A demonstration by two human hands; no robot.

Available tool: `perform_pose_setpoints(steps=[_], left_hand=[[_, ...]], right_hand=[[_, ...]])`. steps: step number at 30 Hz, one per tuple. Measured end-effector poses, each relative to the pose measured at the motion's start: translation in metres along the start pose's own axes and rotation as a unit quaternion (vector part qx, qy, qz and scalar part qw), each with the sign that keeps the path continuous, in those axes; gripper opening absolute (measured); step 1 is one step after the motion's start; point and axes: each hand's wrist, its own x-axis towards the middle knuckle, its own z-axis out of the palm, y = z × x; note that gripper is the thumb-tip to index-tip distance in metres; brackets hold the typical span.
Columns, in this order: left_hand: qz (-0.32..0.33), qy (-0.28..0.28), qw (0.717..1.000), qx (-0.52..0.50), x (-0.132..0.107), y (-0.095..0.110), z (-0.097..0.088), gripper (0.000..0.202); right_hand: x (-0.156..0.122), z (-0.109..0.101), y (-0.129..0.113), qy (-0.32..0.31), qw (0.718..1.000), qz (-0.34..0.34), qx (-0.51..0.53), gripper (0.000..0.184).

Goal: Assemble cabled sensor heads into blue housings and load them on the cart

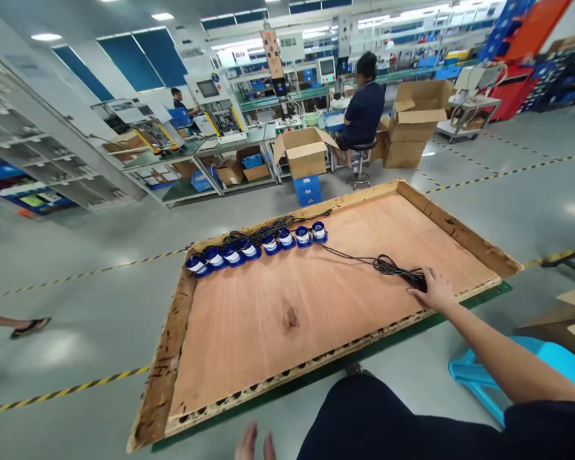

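Observation:
My right hand [438, 292] is at the front right of a wooden board [249, 326], with its fingers closed round the end of a bundled black cable [390, 265]. From that bundle the cable runs left to a round blue device with a white label [319, 232]. Several more such blue devices [231, 255] stand in a row along the back left of the board, with tangled black cables [273, 228] behind them. At the bottom edge of the view my left hand [255, 445] is partly visible, fingers apart and holding nothing, in front of the board.
A raised cardboard-like rim [165, 358] borders the board's sides and back. A light blue plastic stool [531, 351] stands at my right. Beyond the board are an open carton [306, 156] on blue bins, a seated person [367, 105] and workbenches. Someone's foot [31, 327] shows at left.

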Motion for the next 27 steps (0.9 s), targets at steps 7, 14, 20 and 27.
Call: perform_pose_setpoints(steps=[7,14,20,27], left_hand=[[0.372,-0.131,0.898,0.197,0.177,0.149,0.125,0.058],[0.458,-0.163,0.783,0.388,0.282,0.23,0.227,0.084],[0.448,-0.171,0.784,0.394,0.321,0.253,0.29,0.094],[0.327,-0.053,0.89,0.314,0.32,0.265,0.346,0.073]], right_hand=[[0.023,-0.017,0.012,-0.181,0.965,-0.075,0.175,0.047],[0.003,-0.117,-0.031,-0.524,0.67,-0.082,0.519,0.06],[0.099,-0.189,-0.102,-0.412,0.649,-0.222,0.599,0.055],[0.31,-0.173,-0.16,-0.159,0.857,-0.175,0.458,0.04]])
